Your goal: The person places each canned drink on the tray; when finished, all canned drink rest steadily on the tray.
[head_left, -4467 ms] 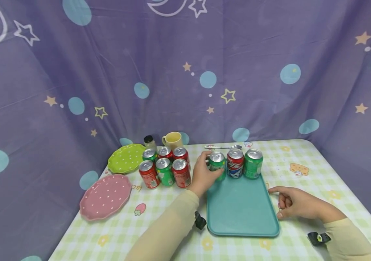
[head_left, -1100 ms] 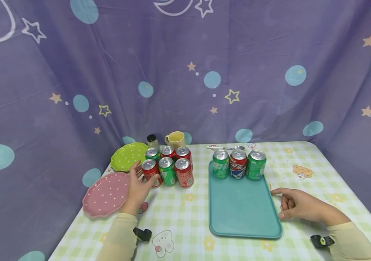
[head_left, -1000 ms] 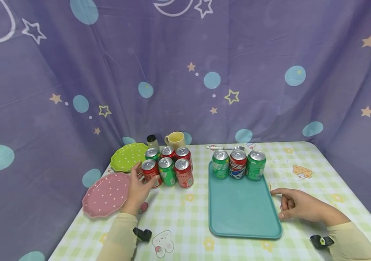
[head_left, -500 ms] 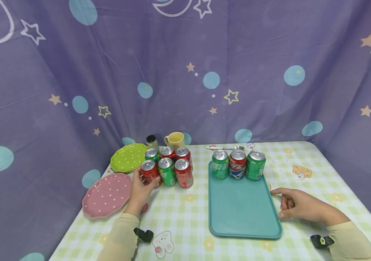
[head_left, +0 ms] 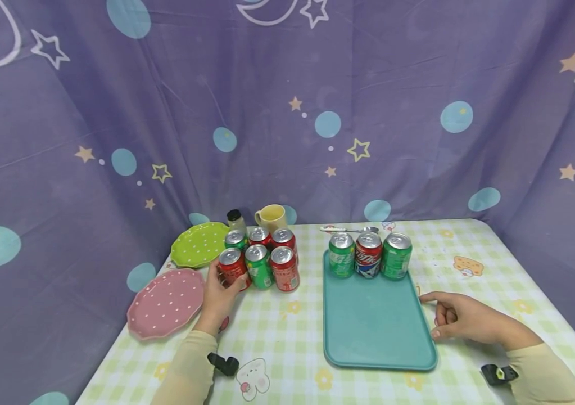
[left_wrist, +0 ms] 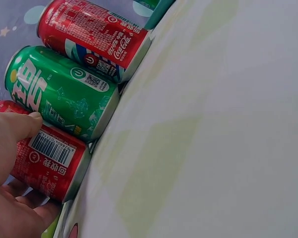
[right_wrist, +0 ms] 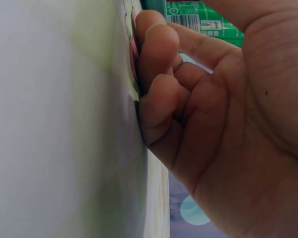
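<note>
My left hand (head_left: 218,298) grips the red Coca-Cola can (head_left: 233,271) at the front left of a two-row group; the left wrist view has the thumb across its side and fingers behind it. Beside that can stand a green can (head_left: 259,273) and another red can (head_left: 285,274). On the far end of a teal tray (head_left: 378,326) stand a green can (head_left: 341,259), a red cola can (head_left: 368,261) and a second green can (head_left: 395,260) in a row. My right hand (head_left: 466,318) rests at the tray's right edge, index finger extended, other fingers loosely curled.
Behind the front cans are a green can (head_left: 236,239) and two red ones. A pink plate (head_left: 166,304) and a green plate (head_left: 198,244) lie at the left. A jar (head_left: 235,219), a yellow mug (head_left: 273,216) and a spoon (head_left: 348,229) are at the back.
About 4.5 seconds ago my left hand was on the left green can on the tray. Since then it has moved left to the red can and closed around it. My right hand has stayed put.
</note>
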`<move>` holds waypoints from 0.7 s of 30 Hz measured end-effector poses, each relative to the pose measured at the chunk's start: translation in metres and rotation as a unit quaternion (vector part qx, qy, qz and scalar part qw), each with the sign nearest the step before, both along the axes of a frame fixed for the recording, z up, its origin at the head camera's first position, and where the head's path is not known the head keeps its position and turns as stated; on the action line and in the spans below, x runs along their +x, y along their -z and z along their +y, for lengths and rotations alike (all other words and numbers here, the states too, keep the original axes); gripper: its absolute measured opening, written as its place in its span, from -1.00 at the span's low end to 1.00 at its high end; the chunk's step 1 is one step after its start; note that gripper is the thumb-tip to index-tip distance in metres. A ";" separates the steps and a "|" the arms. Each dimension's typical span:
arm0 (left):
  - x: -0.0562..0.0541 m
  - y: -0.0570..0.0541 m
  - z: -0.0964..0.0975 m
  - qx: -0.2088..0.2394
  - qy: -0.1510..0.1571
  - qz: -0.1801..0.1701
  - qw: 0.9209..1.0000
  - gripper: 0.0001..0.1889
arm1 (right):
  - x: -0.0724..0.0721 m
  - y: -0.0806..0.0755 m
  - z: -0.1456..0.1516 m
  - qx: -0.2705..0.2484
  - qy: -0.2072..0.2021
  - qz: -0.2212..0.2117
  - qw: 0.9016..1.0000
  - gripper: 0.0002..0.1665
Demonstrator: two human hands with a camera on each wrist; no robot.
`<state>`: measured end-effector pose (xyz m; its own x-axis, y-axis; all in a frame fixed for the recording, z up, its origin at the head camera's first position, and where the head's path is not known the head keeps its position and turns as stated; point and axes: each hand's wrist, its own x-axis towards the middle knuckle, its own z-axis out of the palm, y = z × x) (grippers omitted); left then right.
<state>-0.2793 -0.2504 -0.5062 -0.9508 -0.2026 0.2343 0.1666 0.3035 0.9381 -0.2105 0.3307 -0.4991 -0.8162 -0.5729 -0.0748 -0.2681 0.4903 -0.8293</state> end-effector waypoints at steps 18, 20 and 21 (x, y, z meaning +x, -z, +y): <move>0.004 -0.009 0.000 0.051 -0.053 0.058 0.996 -0.22 | -0.001 0.000 0.000 0.007 -0.003 0.003 1.000 -0.08; 0.005 -0.012 -0.001 0.057 -0.064 0.067 0.994 -0.22 | -0.001 0.000 0.000 0.010 -0.001 0.003 1.000 -0.08; 0.006 -0.014 -0.002 0.058 -0.069 0.074 0.993 -0.22 | -0.001 0.000 0.000 0.011 0.000 0.003 1.000 -0.08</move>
<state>-0.2736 -0.2520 -0.4921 -0.8692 -0.3618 0.3369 0.2700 0.2235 0.9366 -0.2119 0.3310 -0.4994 -0.8164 -0.5715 -0.0828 -0.2725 0.5078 -0.8172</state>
